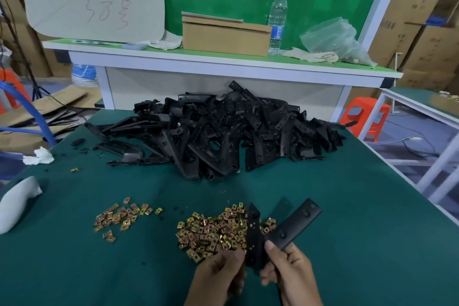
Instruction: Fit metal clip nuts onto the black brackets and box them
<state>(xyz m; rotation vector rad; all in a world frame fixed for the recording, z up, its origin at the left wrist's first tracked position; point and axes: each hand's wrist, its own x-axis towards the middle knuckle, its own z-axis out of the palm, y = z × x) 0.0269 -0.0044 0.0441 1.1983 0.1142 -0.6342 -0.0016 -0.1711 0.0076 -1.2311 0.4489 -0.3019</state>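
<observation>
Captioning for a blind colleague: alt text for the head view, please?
A right hand grips a black bracket, the left hand beside it, above a pile of brass-coloured clip nuts on a green table. A smaller scatter of nuts lies left; a heap of black brackets sits behind.

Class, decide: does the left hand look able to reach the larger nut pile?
Probably yes: the left hand sits at the near edge of the larger nut pile, nothing between them; the right hand grips the black bracket.
</observation>
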